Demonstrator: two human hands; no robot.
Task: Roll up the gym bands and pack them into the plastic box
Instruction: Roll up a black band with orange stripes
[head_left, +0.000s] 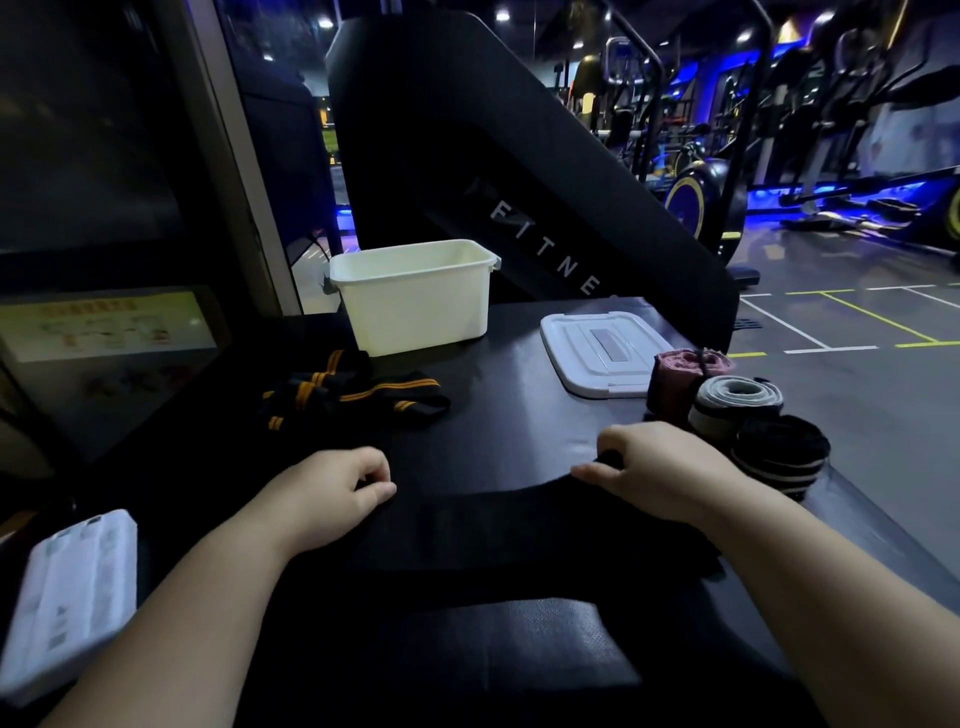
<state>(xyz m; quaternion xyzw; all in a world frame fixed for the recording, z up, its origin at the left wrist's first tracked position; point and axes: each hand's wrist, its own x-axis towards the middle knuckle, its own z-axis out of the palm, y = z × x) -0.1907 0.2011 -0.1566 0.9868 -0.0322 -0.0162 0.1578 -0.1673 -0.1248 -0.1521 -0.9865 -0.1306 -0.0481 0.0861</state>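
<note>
Three finished rolls stand together at the right of the worktop (519, 395): a pink roll (675, 384), a grey roll (735, 402) and a black roll (782, 460), each touching the next. One striped band (358, 397), black with orange lines, lies unrolled in a loose heap near the box (415, 301). The box stands open at the far edge, and no band is visible inside it. Its lid (602, 353) lies flat between the box and the rolls. A black band (519, 519) is spread flat across the near worktop. The left hand (337, 499) has its fingers curled and appears to pinch the band's left end. The right hand (660, 467) grips the right end, which is lifted slightly. Judged from this layout, rolling is about half done and packing has not started: two bands need rolling, then all rolls go into the box. The black roll sits close to the right worktop edge and could be knocked off by the right forearm. Open surface lies between the hands and the box, giving a direct path. A white case (67, 587) lies just beside the left forearm.
</note>
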